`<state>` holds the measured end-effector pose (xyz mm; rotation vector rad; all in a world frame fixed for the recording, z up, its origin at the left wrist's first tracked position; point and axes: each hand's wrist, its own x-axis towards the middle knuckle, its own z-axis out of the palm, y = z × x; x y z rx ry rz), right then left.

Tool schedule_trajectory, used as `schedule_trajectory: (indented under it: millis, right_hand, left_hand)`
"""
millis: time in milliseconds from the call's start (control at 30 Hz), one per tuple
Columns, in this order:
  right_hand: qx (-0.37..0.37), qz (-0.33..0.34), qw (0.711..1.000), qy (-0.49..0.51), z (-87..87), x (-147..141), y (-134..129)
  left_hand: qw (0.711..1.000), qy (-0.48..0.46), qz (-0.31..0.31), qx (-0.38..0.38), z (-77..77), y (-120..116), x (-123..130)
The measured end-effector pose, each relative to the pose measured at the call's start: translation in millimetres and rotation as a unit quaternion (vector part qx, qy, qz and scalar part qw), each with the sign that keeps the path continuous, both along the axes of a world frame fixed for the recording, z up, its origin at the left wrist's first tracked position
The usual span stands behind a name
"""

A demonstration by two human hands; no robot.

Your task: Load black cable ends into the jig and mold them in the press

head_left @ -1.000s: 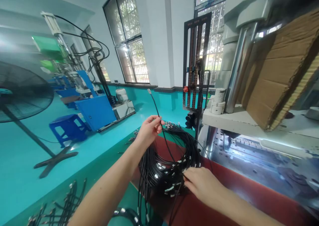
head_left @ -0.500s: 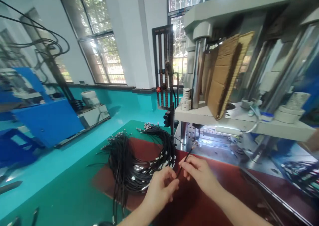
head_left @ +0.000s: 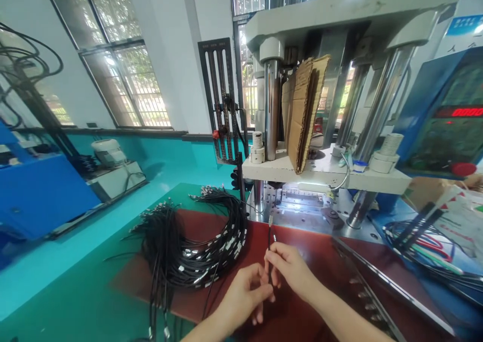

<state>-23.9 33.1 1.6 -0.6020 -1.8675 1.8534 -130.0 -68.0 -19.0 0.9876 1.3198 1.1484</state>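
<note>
Over the dark red sheet [head_left: 302, 291], a thin black cable [head_left: 269, 239] points up and away, a light connector at its far tip. My right hand [head_left: 289, 269] pinches it between thumb and fingers. Just to the left and below, my left hand [head_left: 247, 294] has its thumb and fingers curled round the cable's lower part; the exact contact is hidden by the fingers. A large curved bundle of black cables [head_left: 181, 261] with white tags lies left of my hands, across the red sheet and the green mat [head_left: 86, 296].
A press [head_left: 324, 178] with shiny columns stands ahead, cardboard [head_left: 298, 115] leaning in it. At the right are a metal rail [head_left: 392, 279], loose cables [head_left: 422, 246] and a blue control box [head_left: 441, 115] with a red display. A blue machine [head_left: 45, 196] stands at the left.
The view has swung to the right, bringing the blue control box in. The held cable now stands more upright in the picture; both hands stay close together on it.
</note>
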Motion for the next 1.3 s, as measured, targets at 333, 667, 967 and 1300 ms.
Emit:
schedule_trajectory:
  millis: [333, 667, 967, 1300]
  right_hand:
    - [0.018, -0.007, 1.000, -0.023, -10.5, 22.9, 2.4]
    - [0.015, -0.031, 0.997, -0.070, -20.5, 46.1, 10.0]
    - [-0.055, 0.019, 0.998, -0.031, -28.5, 65.9, 22.6]
    - [-0.180, 0.117, 0.975, 0.049, -23.2, 63.9, 28.7]
  left_hand:
    - [0.797, 0.588, 0.041, 0.132, 14.4, 77.0, -74.8]
    - [0.691, 0.711, -0.004, 0.131, -16.6, 141.0, -85.3]
    - [0.648, 0.706, 0.173, 0.229, 66.4, 86.7, -115.9]
    - [0.447, 0.741, 0.447, 0.225, 124.1, -56.3, -193.2]
